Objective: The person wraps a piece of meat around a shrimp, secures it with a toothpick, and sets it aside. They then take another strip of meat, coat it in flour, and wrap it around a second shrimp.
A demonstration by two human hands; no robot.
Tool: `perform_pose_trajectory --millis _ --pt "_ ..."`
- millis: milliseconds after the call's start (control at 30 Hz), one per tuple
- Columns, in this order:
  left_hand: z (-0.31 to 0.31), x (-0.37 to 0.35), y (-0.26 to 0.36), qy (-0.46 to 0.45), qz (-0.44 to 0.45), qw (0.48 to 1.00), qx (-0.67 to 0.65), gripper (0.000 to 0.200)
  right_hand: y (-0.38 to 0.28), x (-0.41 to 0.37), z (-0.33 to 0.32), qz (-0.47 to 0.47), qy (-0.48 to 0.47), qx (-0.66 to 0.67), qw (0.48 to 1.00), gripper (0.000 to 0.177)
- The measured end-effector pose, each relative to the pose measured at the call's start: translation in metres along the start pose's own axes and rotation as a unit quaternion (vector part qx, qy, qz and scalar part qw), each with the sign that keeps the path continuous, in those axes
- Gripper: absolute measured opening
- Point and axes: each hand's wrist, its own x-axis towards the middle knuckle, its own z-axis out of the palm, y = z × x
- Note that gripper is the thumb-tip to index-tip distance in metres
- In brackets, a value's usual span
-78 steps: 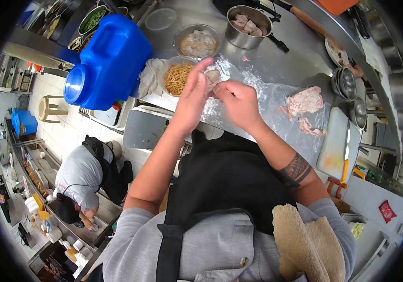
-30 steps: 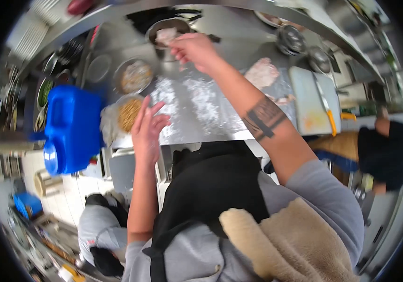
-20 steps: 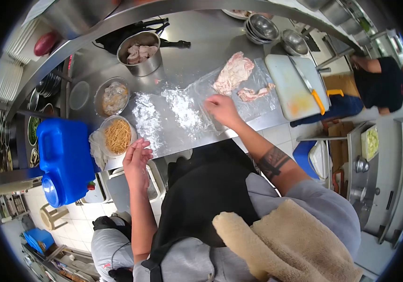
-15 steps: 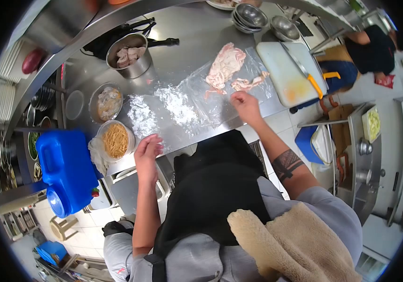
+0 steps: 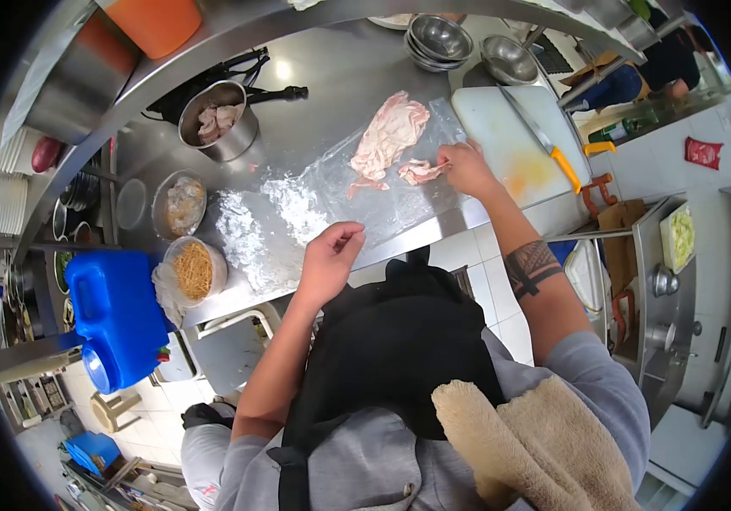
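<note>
My right hand (image 5: 468, 168) is out over the plastic sheet (image 5: 382, 204) spread on the steel table (image 5: 340, 77). Its fingers are bunched together and pinched on the right end of the small strip of meat (image 5: 421, 172). The strip is raw, pale pink with whiter fatty streaks, thin and ragged at the edges. It lies flat on the plastic, stretched out to the left of my fingertips. Just above it, touching or nearly so, lies the large piece of meat (image 5: 389, 132), the same pale pink, wrinkled and spread wide, with a thin tail trailing off its lower left end.

My left hand (image 5: 331, 255) hangs at the near edge of the table, loosely curled with nothing in it, beside two white patches of flour (image 5: 297, 204).

To the right of my right hand sits the white cutting board (image 5: 502, 128), stained orange near its lower part, with a yellow-handled knife (image 5: 544, 140) lying across it.
</note>
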Motion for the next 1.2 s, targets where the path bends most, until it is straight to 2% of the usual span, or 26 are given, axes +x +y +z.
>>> perform_pose_trajectory --millis 33,67,100,133,200,233,300,333,400,433,500,600,733,800,833,900,1000,1033,1100,1200 --pt "0.008 0.006 0.004 -0.004 0.052 0.998 0.047 0.025 -0.005 0.001 -0.014 -0.005 -0.009 -0.002 1.0 0.014" --pt "0.015 0.011 0.006 -0.008 0.101 0.99 0.094 0.026 -0.013 0.001 -0.031 0.012 -0.037 0.087 0.995 0.011" --pt "0.02 0.02 0.007 -0.026 0.087 0.991 0.102 0.029 -0.02 0.002 -0.044 0.031 -0.066 0.173 0.982 0.009" --pt "0.025 0.029 0.01 -0.017 0.082 0.992 0.096 0.029 -0.023 0.004 -0.052 0.024 -0.075 0.17 0.982 0.009" --pt "0.037 0.051 0.018 -0.011 0.196 0.97 0.145 0.032 -0.031 0.011 -0.066 -0.007 -0.106 0.261 0.959 0.011" --pt "0.043 0.065 0.021 -0.005 0.195 0.971 0.141 0.032 -0.034 0.014 -0.069 -0.012 -0.111 0.257 0.96 0.011" --pt "0.053 0.09 0.026 -0.006 0.287 0.955 0.074 0.032 -0.042 0.016 -0.073 -0.067 -0.147 0.379 0.911 0.012" --pt "0.053 0.1 0.028 -0.001 0.286 0.956 0.072 0.032 -0.049 0.016 -0.076 -0.069 -0.152 0.377 0.911 0.012" --pt "0.05 0.115 0.032 -0.093 0.237 0.967 -0.014 0.03 -0.065 0.016 -0.083 -0.091 -0.176 0.43 0.881 0.011" --pt "0.043 0.115 0.04 -0.089 0.236 0.967 -0.014 0.03 -0.073 0.015 -0.087 -0.093 -0.18 0.429 0.88 0.011" --pt "0.022 0.112 0.053 -0.209 0.127 0.964 0.106 0.033 -0.086 0.012 -0.093 -0.086 -0.204 0.424 0.878 0.012" --pt "0.01 0.106 0.046 -0.235 0.101 0.965 0.065 0.024 -0.095 0.01 -0.083 -0.068 -0.235 0.46 0.853 0.014" --pt "0.006 0.096 0.039 -0.237 0.085 0.965 0.071 0.021 -0.113 0.006 -0.079 -0.073 -0.235 0.387 0.889 0.015" --pt "0.007 0.087 0.037 -0.18 0.092 0.966 0.162 0.02 -0.122 0.005 -0.08 -0.133 -0.207 0.274 0.93 0.016" --pt "0.007 0.086 0.033 -0.177 0.092 0.967 0.161 0.02 -0.124 0.005 -0.079 -0.135 -0.208 0.273 0.929 0.016" --pt "0.008 0.082 0.025 -0.111 0.193 0.951 0.216 0.019 -0.125 0.004 -0.075 -0.17 -0.192 0.215 0.942 0.017" --pt "0.004 0.076 0.028 -0.059 0.219 0.935 0.273 0.019 -0.128 0.004 -0.07 -0.206 -0.154 0.165 0.952 0.015" --pt "0.002 0.074 0.032 -0.059 0.219 0.934 0.275 0.019 -0.127 0.005 -0.068 -0.207 -0.153 0.166 0.952 0.015" --pt "-0.003 0.071 0.039 -0.073 0.162 0.943 0.283 0.019 -0.124 0.005 -0.064 -0.234 -0.111 0.167 0.951 0.013" --pt "-0.008 0.071 0.032 -0.082 0.193 0.952 0.225 0.019 -0.12 0.005 -0.063 -0.221 -0.095 0.167 0.956 0.011"
